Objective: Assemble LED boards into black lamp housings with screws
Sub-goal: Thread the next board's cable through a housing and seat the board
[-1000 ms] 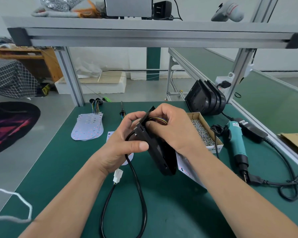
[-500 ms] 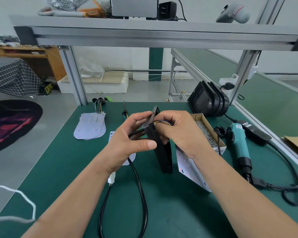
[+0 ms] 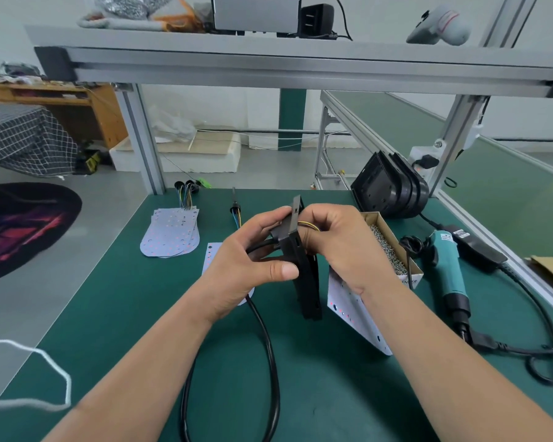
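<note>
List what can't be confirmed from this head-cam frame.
Head view only:
- lamp housing is edge-on, so its inside is hidden
- right hand: fingertips tucked against the housing; its grip on the coloured wires is unclear
- LED board partly covered by the right forearm
- black cable cut off by the bottom edge

The lamp housing (image 3: 305, 275) is seen edge-on, so its inner face cannot be made out. The coloured wires (image 3: 307, 225) vanish into the curled fingers of the right hand (image 3: 342, 250), whose fingertips are concealed. The housing's far side is covered by the gripping left hand (image 3: 243, 269), beneath which an LED board (image 3: 212, 253) is largely hidden. A second LED board (image 3: 348, 311) is overlapped by the right forearm. The black cable (image 3: 268, 362) is cut off by the bottom edge. The screws (image 3: 387, 250) in the box (image 3: 412, 276) are too small to be told apart. A grey device (image 3: 256, 11) is cropped by the top edge.
</note>
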